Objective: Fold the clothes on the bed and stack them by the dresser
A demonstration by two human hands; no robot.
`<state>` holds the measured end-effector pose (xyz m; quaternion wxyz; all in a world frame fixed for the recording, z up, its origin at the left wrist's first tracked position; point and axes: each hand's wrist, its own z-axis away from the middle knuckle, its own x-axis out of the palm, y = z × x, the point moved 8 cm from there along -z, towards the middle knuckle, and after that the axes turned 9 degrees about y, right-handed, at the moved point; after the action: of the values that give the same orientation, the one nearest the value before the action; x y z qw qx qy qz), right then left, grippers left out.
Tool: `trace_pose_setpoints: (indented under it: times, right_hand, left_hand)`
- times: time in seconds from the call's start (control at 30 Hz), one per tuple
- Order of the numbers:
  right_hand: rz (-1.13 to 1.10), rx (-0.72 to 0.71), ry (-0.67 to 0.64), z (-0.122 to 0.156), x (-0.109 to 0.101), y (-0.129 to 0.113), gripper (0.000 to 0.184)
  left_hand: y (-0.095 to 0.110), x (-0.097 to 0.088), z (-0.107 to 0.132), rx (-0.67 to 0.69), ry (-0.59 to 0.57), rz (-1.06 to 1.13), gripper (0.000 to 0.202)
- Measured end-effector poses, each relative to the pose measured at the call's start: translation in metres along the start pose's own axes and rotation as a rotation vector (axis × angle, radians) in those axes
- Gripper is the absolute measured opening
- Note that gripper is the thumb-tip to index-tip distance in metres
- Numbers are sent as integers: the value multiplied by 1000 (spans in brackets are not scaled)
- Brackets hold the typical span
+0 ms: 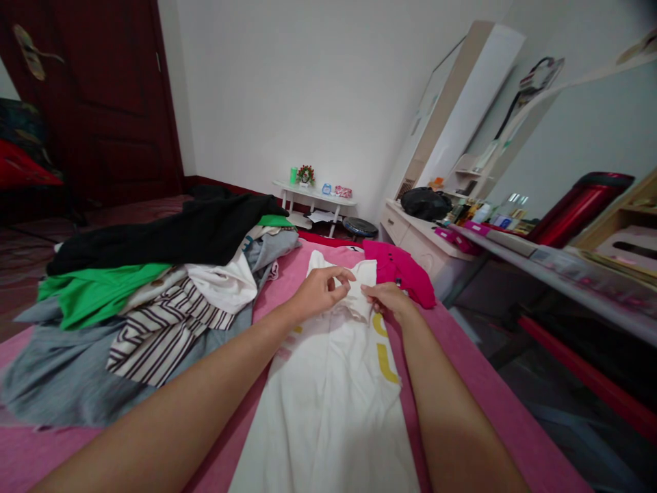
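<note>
A white shirt (328,397) with yellow markings lies spread lengthwise on the pink bed cover (462,383) in front of me. My left hand (321,291) pinches a fold of the white shirt near its collar, fingers curled. My right hand (387,300) grips the same bunched fabric from the right side. A magenta garment (400,270) lies just beyond my right hand at the bed's far edge.
A heap of clothes (154,287) fills the bed's left side: black, green, striped, white and grey pieces. A dark red door (102,103) stands at the left. A small white table (313,198) sits by the far wall. A cluttered dresser (436,236) and shelf run along the right.
</note>
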<state>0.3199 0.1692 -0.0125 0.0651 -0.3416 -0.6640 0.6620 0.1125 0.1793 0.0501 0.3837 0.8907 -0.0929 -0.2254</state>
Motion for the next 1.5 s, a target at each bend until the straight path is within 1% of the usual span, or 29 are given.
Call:
trace_pose_setpoints:
  times: [0.07, 0.1, 0.17, 0.23, 0.27, 0.3, 0.37, 0.43, 0.5, 0.6, 0.7, 0.77, 0.9, 0.97, 1.07, 1.13, 1.2, 1.27, 1.37, 1.4, 1.5]
  right_hand:
    - [93, -25, 38, -3, 1, 1, 29]
    - [145, -47, 64, -4, 1, 1, 24]
    - [305, -167, 124, -4, 5, -6, 17]
    - [480, -301, 137, 1, 13, -12, 22]
    - [547, -351, 122, 5, 18, -13, 24]
    - [589, -380, 97, 9, 23, -12, 24]
    - [633, -393, 57, 16, 29, -9, 23]
    - [715, -417, 39, 24, 32, -9, 26]
    - [774, -433, 27, 32, 33, -8, 31]
    - [786, -464, -23, 47, 33, -3, 38]
    - [788, -558, -104, 70, 30, 3, 44]
    - [791, -602, -147, 88, 24, 8, 48]
    - [753, -637, -166, 130, 2, 10, 51]
    - [686, -657, -167, 156, -11, 5, 47]
    - [551, -659, -193, 196, -31, -6, 41]
    - [491, -669, -240, 224, -43, -14, 46]
    - [481, -691, -301, 251, -51, -21, 53]
    - [497, -724, -376, 274, -54, -27, 57]
    - [512, -809, -464, 298, -46, -39, 59]
    - [505, -849, -487, 304, -41, -44, 56]
    - [440, -921, -538, 312, -25, -61, 49]
  left_hand:
    - [-5, -6, -1, 2, 61, -92, 24]
    - [-10, -6, 0, -3, 46, -144, 23]
    - [-27, 1, 5, -29, -62, -227, 18]
    - [-47, 7, 11, -68, -167, -257, 15]
    - [-56, 9, 14, -90, -203, -244, 17]
    - [-63, 10, 16, -110, -228, -220, 21]
    - [-73, 11, 18, -140, -255, -164, 25]
    - [-76, 12, 20, -146, -272, -130, 26]
    - [-73, 11, 22, -134, -267, -125, 28]
    - [-68, 10, 28, -118, -250, -134, 31]
    - [-59, 5, 38, -73, -246, -124, 37]
    - [-54, -1, 49, -60, -253, -89, 42]
    - [-44, -23, 77, -139, -284, -57, 44]
    - [-32, -33, 93, -120, -327, -82, 40]
    - [-11, -46, 115, -45, -406, -156, 31]
    - [2, -55, 129, -9, -462, -194, 34]
    - [17, -64, 143, 15, -538, -193, 39]
    - [33, -70, 157, 41, -622, -177, 41]
    - [58, -74, 171, 116, -705, -205, 43]
    - [66, -72, 174, 150, -720, -222, 42]
    - [88, -62, 182, 237, -775, -230, 28]
